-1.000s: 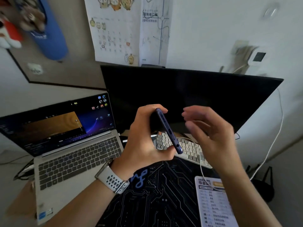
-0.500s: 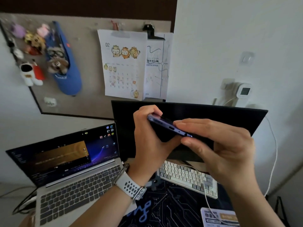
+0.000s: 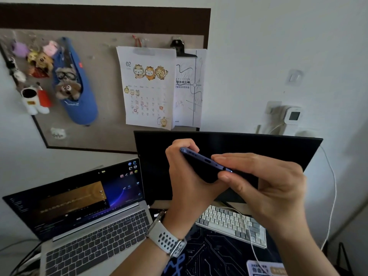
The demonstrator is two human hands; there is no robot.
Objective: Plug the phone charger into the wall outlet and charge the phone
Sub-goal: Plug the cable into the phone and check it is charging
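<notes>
A dark blue phone (image 3: 201, 162) is held up in front of the monitor, its bottom edge with the charging port turned toward me. My left hand (image 3: 187, 188) grips it from the left and underneath. My right hand (image 3: 264, 188) has thumb and forefinger closed at the phone's right corner. A thin white charger cable (image 3: 250, 234) rises from the desk over the keyboard into the underside of that hand; its plug is hidden by my fingers. The wall outlet (image 3: 273, 110) sits on the white wall above the monitor's right end, with something white plugged into it.
A black monitor (image 3: 268, 148) stands behind my hands, an open laptop (image 3: 95, 236) at the left and a white keyboard (image 3: 225, 222) on a dark desk mat (image 3: 209, 253). A small white display unit (image 3: 293, 115) hangs beside the outlet. A thicker white cord (image 3: 333, 192) hangs down the right wall.
Both hands rose with the phone from over the keyboard to in front of the monitor. My right hand closed in onto the phone's corner. My view tilted upward.
</notes>
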